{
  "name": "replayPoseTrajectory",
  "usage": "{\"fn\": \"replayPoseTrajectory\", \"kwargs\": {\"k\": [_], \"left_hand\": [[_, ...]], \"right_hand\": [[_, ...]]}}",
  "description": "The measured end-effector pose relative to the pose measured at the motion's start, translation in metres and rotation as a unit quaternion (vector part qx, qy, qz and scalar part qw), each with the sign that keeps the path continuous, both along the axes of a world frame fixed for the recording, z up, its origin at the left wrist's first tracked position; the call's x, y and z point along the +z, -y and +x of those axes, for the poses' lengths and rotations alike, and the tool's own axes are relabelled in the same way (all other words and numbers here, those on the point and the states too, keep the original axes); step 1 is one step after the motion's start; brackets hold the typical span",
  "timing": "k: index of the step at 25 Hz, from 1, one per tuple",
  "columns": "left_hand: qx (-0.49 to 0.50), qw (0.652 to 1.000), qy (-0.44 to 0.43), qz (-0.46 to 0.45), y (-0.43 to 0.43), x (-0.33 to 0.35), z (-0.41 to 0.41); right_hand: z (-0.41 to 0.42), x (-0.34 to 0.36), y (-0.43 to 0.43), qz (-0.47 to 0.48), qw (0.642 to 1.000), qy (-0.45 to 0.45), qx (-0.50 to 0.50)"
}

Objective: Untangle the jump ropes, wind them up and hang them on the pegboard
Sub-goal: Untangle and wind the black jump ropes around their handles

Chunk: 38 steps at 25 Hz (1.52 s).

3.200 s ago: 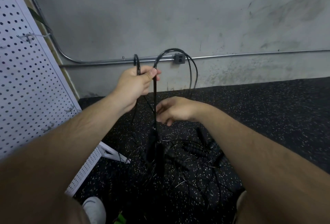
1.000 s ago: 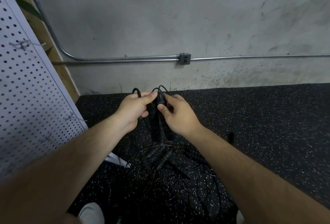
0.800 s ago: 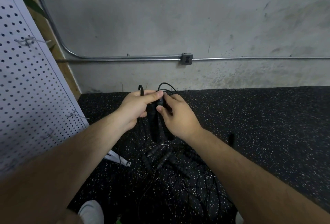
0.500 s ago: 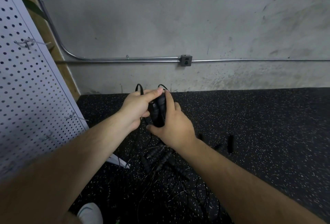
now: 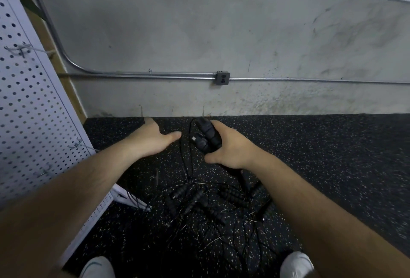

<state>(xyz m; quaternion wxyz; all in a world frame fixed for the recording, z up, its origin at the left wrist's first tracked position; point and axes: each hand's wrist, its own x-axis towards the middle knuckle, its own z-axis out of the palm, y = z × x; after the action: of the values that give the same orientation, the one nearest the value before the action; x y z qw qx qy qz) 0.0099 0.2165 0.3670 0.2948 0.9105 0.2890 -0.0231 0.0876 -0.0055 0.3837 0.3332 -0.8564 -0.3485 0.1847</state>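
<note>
Two handles [image 5: 207,139]: black, side by side, held in the right hand [image 5: 230,148], well right of the pegboard [image 5: 28,111].
Right hand: fingers and thumb curled tight round both handles.
Left hand [image 5: 153,139]: fingers spread, holding nothing, between pegboard and handles.
Cord [image 5: 184,158]: thin, hangs from the handles toward the floor.
Jump ropes [image 5: 206,202]: tangled heap on the floor, right of the pegboard's foot.

Two hands, left hand [image 5: 153,139] and right hand [image 5: 230,151], with two black handles [image 5: 207,139] in the right. One pegboard [image 5: 28,109] carries three hooks [image 5: 21,49]; two white shoes [image 5: 97,267], one outlet box [image 5: 222,77]. The floor's jump ropes [image 5: 200,199] are too tangled to count.
</note>
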Motion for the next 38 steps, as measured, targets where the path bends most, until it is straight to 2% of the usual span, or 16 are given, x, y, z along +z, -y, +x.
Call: {"fn": "replayPoseTrajectory", "kwargs": {"k": [2,4,6,7,10,13,16,19,22,25,28,31,33,34,36,38], "left_hand": [[-0.135,0.977,0.077,0.147,0.011,0.005,-0.008],[-0.294,0.914,0.160,0.229,0.030,0.006,-0.013],[-0.359,0.862,0.194,0.301,0.045,-0.002,-0.008],[-0.364,0.850,0.189,0.329,0.050,-0.005,-0.004],[-0.338,0.864,0.153,0.339,0.050,-0.005,0.003],[-0.266,0.907,0.146,0.291,0.035,-0.001,0.005],[-0.236,0.921,0.138,0.277,0.030,-0.001,0.003],[-0.247,0.920,0.137,0.273,0.036,-0.002,-0.001],[-0.255,0.917,0.175,0.253,0.037,0.000,-0.004],[-0.291,0.881,0.237,0.287,0.033,0.004,-0.009],[-0.300,0.854,0.257,0.340,0.031,0.006,-0.008],[-0.283,0.850,0.277,0.346,0.027,0.010,-0.005],[-0.251,0.868,0.285,0.320,0.024,0.015,-0.005],[-0.232,0.879,0.287,0.301,0.023,0.018,-0.006],[-0.207,0.900,0.285,0.256,0.024,0.022,-0.008],[-0.200,0.911,0.288,0.218,0.027,0.026,-0.008]], "right_hand": [[0.001,-0.002,0.003,-0.018,1.000,-0.002,0.015],[-0.002,-0.003,0.003,-0.029,0.999,0.006,0.037],[-0.004,-0.002,-0.002,-0.030,0.998,0.022,0.052],[-0.005,-0.002,-0.004,-0.035,0.998,0.027,0.054],[-0.006,-0.002,-0.002,-0.070,0.992,0.097,0.036],[-0.005,0.000,0.010,-0.081,0.971,0.220,-0.034],[-0.008,-0.004,0.014,-0.030,0.982,0.185,-0.029],[-0.009,-0.011,0.009,0.019,0.988,0.141,-0.064],[-0.012,-0.011,0.004,0.052,0.984,0.144,-0.090],[-0.015,-0.010,0.002,0.087,0.978,0.167,-0.095],[-0.016,-0.009,0.002,0.121,0.972,0.178,-0.091],[-0.017,-0.011,0.001,0.212,0.965,0.102,-0.112],[-0.015,-0.020,-0.004,0.285,0.949,-0.006,-0.137],[-0.013,-0.025,-0.008,0.291,0.945,-0.043,-0.142],[-0.015,-0.036,-0.025,0.228,0.966,-0.082,-0.092],[-0.025,-0.044,-0.053,0.172,0.976,-0.134,0.009]]}}
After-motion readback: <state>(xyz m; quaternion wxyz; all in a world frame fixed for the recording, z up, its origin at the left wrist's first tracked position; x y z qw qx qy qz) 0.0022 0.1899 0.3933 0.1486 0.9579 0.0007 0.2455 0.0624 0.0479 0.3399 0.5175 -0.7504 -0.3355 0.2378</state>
